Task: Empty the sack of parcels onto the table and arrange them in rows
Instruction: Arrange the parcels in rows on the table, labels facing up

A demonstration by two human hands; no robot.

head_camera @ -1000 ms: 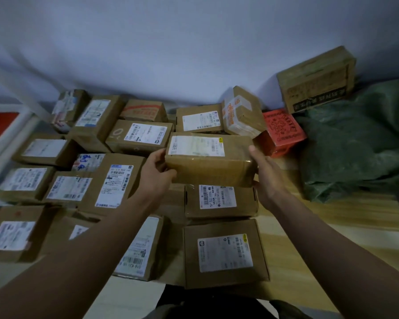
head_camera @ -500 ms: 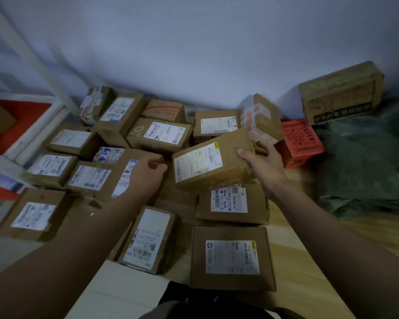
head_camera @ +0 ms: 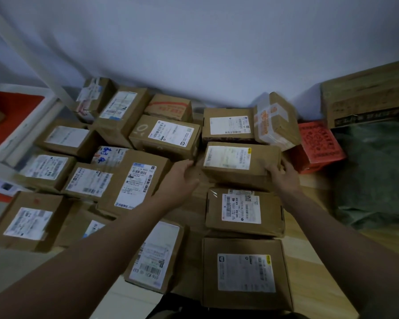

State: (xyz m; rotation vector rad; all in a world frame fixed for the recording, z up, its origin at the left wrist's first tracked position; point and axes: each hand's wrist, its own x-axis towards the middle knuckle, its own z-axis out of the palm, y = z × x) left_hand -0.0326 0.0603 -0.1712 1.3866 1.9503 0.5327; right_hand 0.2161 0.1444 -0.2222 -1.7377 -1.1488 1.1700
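Parcel being set into the right-hand column, centre of frame.

Right hand (head_camera: 283, 178) is gripping the near right corner of a brown parcel (head_camera: 240, 162); left hand (head_camera: 182, 178) is hovering open just beside its left end, apart from it. The parcel is lying label-up on the table (head_camera: 309, 256), between a labelled box (head_camera: 227, 123) above and a taped box (head_camera: 244, 211) below. A red box (head_camera: 318, 143) is sitting at right, the green sack (head_camera: 376, 176) slumping at the far right.

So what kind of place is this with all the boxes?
Probably a parcel sorting spot. Cardboard parcels with shipping labels cover a wooden table, and a green sack lies slumped beside them.
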